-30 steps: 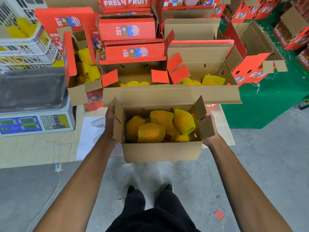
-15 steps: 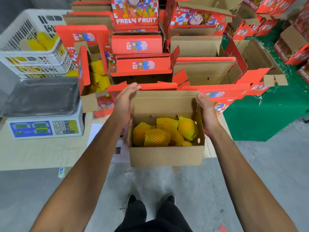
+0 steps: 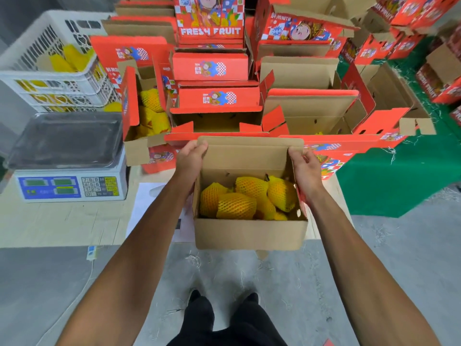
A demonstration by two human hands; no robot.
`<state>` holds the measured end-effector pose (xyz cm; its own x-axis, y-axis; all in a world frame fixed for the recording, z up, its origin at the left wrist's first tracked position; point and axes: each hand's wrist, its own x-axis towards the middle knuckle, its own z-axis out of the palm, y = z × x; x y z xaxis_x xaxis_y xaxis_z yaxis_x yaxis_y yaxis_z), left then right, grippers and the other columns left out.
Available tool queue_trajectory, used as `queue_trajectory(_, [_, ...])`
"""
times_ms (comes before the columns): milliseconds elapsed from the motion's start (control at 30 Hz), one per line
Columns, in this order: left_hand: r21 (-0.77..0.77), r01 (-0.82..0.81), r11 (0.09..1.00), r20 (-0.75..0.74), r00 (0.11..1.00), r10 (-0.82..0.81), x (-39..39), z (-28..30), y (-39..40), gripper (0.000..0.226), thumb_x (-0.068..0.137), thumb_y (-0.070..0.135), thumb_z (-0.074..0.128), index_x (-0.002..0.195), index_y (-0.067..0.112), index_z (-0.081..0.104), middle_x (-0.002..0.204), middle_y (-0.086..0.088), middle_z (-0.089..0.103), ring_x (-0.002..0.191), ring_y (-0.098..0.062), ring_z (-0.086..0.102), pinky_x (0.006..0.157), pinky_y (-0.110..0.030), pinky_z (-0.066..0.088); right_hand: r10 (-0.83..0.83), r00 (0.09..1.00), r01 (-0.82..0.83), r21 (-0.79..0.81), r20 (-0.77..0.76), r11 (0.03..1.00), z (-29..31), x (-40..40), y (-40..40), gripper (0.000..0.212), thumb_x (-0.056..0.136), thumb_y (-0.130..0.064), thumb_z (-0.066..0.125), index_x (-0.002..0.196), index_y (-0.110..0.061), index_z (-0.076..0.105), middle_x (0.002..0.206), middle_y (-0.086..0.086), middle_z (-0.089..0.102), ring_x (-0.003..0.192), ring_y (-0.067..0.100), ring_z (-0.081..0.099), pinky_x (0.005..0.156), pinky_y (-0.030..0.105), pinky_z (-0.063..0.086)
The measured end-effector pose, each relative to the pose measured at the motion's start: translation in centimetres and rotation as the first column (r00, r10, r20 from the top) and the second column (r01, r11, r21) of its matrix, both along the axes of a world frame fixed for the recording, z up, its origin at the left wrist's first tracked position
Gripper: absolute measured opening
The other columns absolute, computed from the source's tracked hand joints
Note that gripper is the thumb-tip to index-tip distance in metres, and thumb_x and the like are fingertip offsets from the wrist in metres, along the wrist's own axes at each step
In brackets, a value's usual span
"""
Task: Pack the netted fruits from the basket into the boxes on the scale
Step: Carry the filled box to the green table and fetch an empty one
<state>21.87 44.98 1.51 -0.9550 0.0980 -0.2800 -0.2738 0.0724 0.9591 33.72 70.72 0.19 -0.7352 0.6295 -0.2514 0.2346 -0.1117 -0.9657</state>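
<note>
Both hands pinch the back lid flap of the filled box [image 3: 249, 231] at the bench's front edge: left hand [image 3: 190, 158] and right hand [image 3: 305, 168] at its corners. Fold it evenly forward, clear of the netted fruits [image 3: 249, 198] inside. The basket [image 3: 52, 73] at the back-left corner holds more; the scale [image 3: 67, 158] pan is bare.

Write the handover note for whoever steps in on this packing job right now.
Left hand and right hand each pinch a corner of the raised lid flap of the box at the table edge.
Netted fruits fill that box.
The scale has nothing on it.
The white basket holds more yellow fruit.
Left: shut this box, probably; fill the open ones behind.
</note>
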Motion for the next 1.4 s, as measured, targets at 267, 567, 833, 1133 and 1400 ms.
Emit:
queue_trajectory(267, [0.094, -0.109, 0.99, -0.029, 0.993, 0.112, -0.8, 0.6, 0.2, 0.016, 0.101, 0.027, 0.062, 0.089, 0.03, 0.072, 0.093, 0.007, 0.074, 0.095, -0.014, 0.068, 0.075, -0.023, 0.054, 0.011, 0.995, -0.005, 0.072, -0.095, 0.997, 0.4, -1.7, -0.6, 0.016, 0.098, -0.038, 0.066, 0.098, -0.023, 0.067, 0.082, -0.008, 0.073, 0.076, 0.007, 0.068, 0.063, 0.028, 0.055])
queue_trajectory(567, [0.315, -0.176, 0.933, -0.137, 0.964, 0.229, -2.3, 4.8, -2.0, 0.017, 0.093, 0.002, 0.07, 0.11, 0.002, 0.071, 0.095, -0.007, 0.078, 0.092, -0.016, 0.074, 0.083, -0.023, 0.058, 0.041, 0.989, 0.037, 0.507, -0.142, 0.861, 4.4, -4.5, -3.0, 0.013, 0.092, -0.042, 0.067, 0.085, -0.031, 0.066, 0.094, -0.004, 0.074, 0.097, 0.027, 0.066, 0.092, 0.049, 0.052])
queue_trajectory(833, [0.337, -0.1, 0.936, -0.086, 0.987, 0.137, -3.7, 4.5, -9.6, 0.015, 0.103, 0.007, 0.056, 0.115, 0.006, 0.065, 0.1, -0.009, 0.076, 0.087, -0.018, 0.073, 0.079, -0.028, 0.061, 0.255, 0.965, -0.159, 0.644, -0.058, 0.749, 6.1, -10.6, -13.1, 0.009, 0.091, -0.034, 0.07, 0.083, -0.031, 0.07, 0.093, -0.005, 0.077, 0.095, 0.023, 0.071, 0.094, 0.049, 0.052])
queue_trajectory(1133, [0.285, -0.079, 0.955, -0.155, 0.98, 0.127, -13.1, 7.1, -21.0, 0.012, 0.102, 0.005, 0.057, 0.1, 0.011, 0.066, 0.09, -0.006, 0.075, 0.075, -0.015, 0.066, 0.068, -0.029, 0.052, 0.341, 0.921, -0.186, 0.557, -0.188, 0.809, 8.2, -23.1, -26.0, 0.01, 0.094, -0.016, 0.068, 0.088, -0.024, 0.069, 0.085, -0.009, 0.071, 0.078, -0.002, 0.063, 0.077, 0.017, 0.048])
queue_trajectory(1400, [0.214, -0.009, 0.977, -0.171, 0.984, 0.047, -25.4, 7.6, -22.4, 0.011, 0.1, 0.006, 0.059, 0.102, 0.012, 0.068, 0.098, -0.008, 0.076, 0.08, -0.015, 0.071, 0.071, -0.03, 0.056, 0.34, 0.933, -0.201, 0.615, -0.117, 0.763, 9.1, -34.3, -27.5, 0.007, 0.094, -0.023, 0.068, 0.098, -0.018, 0.071, 0.09, -0.013, 0.071, 0.081, -0.009, 0.062, 0.078, 0.013, 0.047])
